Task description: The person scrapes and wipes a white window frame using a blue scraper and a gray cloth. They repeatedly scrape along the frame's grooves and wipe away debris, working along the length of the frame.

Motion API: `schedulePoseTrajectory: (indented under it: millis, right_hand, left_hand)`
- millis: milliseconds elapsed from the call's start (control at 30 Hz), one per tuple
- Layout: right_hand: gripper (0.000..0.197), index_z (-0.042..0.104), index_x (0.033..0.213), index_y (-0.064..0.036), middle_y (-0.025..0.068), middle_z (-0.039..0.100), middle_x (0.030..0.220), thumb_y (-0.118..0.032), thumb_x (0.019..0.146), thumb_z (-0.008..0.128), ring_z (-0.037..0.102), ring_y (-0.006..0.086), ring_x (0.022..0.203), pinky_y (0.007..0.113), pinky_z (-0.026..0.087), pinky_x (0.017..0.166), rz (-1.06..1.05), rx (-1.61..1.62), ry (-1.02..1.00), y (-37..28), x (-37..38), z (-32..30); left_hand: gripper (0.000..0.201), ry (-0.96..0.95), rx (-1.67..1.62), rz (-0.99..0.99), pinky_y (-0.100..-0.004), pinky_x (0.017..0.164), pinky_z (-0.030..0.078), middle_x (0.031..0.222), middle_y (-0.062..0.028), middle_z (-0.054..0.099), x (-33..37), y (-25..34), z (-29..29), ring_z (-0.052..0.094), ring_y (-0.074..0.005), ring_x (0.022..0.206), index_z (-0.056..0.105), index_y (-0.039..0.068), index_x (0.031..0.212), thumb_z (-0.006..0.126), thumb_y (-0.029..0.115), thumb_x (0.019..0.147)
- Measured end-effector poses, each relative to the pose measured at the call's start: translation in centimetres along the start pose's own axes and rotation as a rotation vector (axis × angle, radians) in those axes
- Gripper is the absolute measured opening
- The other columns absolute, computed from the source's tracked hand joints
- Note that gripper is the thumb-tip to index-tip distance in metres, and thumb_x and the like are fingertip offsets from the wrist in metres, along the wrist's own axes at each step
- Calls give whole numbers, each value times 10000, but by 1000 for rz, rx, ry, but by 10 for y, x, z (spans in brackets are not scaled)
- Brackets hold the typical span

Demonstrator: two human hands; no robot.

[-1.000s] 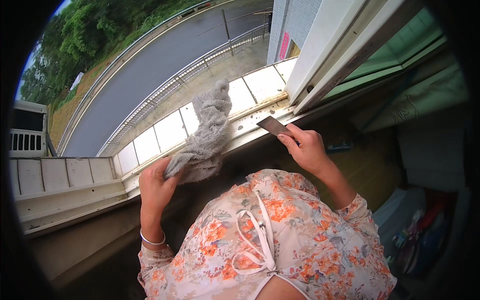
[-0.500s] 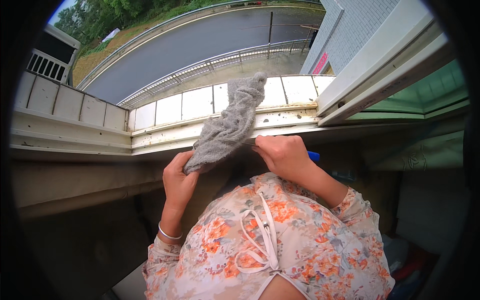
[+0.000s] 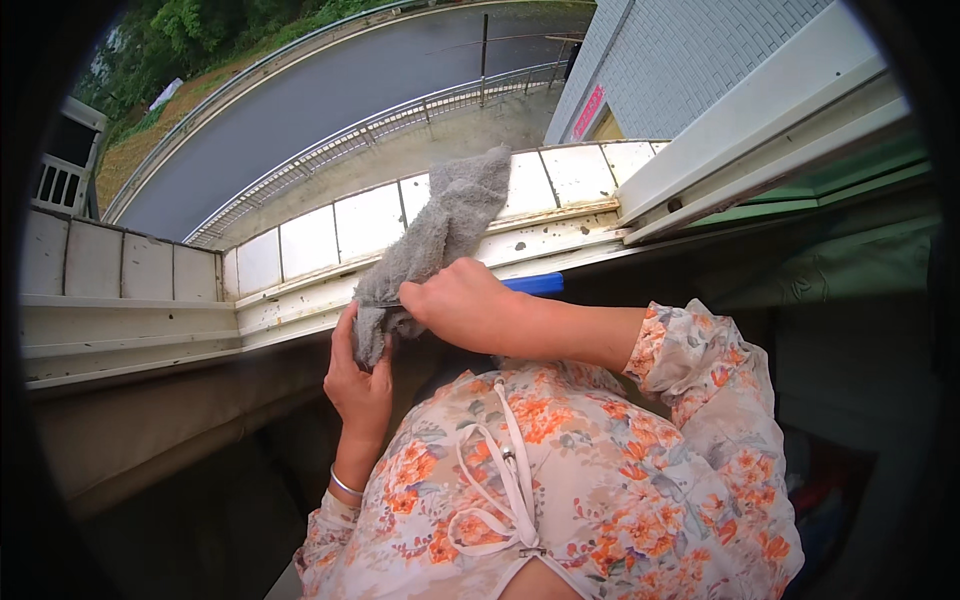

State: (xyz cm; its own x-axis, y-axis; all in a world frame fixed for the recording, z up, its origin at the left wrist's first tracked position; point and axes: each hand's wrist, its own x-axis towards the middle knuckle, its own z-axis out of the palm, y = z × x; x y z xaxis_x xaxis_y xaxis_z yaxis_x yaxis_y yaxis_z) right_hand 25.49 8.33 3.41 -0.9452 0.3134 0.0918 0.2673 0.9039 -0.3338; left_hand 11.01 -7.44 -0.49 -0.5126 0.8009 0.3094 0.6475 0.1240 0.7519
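A grey fluffy cloth (image 3: 447,215) lies rumpled across the white window track and the tiled outer ledge. Its near end hangs over the inner edge, where my left hand (image 3: 358,385) pinches it between thumb and fingers. My right hand (image 3: 465,305) is closed round a tool with a blue handle (image 3: 535,284), which sticks out behind the fist to the right. A thin metal part of the tool shows in front of the fist, against the cloth by my left fingertips. Its tip is hidden, so the tool's exact kind cannot be told.
The window track (image 3: 290,312) is dirty, with dark specks. White tiles (image 3: 365,222) with stained joints line the outer ledge. A sliding window frame (image 3: 750,130) stands at the right. Outside lie a railing (image 3: 360,135) and a road (image 3: 330,95).
My right hand has moved left with the tool, up to the cloth's near end beside my left hand. More of the blue handle shows. The view has shifted slightly.
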Motion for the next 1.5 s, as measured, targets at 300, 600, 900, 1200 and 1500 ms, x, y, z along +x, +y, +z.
schedulePoseTrajectory:
  millis: [300, 600, 900, 1200, 1500]
  right_hand:
    - [96, 573, 891, -46, 125, 705, 669, -99, 840, 633, 737, 307, 653, 419, 541, 562, 174, -123, -173, 25, -49, -38]
    - [94, 565, 898, -64, 106, 687, 657, -105, 845, 631, 728, 308, 645, 418, 547, 554, 355, -313, -250, 52, -105, -63]
    - [68, 562, 891, -85, 109, 699, 691, -87, 857, 620, 726, 303, 651, 413, 552, 553, 487, -510, -273, 56, -146, -89]
    - [178, 548, 901, -68, 139, 629, 634, -195, 967, 654, 659, 375, 613, 451, 497, 518, 546, -247, 116, 51, -173, -88]
    - [211, 606, 957, -11, 189, 684, 759, -197, 964, 705, 673, 409, 705, 428, 507, 561, 595, 236, 488, 47, -184, -72]
  left_hand:
    - [394, -267, 157, 143, -406, 606, 553, 928, -134, 746, 29, 30, 39, 715, -343, 706, 684, 112, 1175, 808, 165, 804]
    - [416, -351, -25, 199, -398, 575, 546, 832, -126, 741, 27, 59, 101, 723, -317, 682, 683, 118, 1182, 831, 272, 825]
    - [637, -612, -178, 194, -457, 652, 558, 892, -161, 733, 31, 91, 137, 708, -377, 757, 559, 132, 1374, 772, 158, 774]
    - [345, -565, 149, 238, -457, 648, 524, 854, -146, 715, 56, 78, 54, 686, -379, 760, 652, 85, 1094, 702, 114, 753]
    - [350, -38, -782, 31, -163, 580, 446, 1224, -68, 637, 75, 76, -78, 607, -73, 916, 597, -14, 1348, 623, 29, 1001]
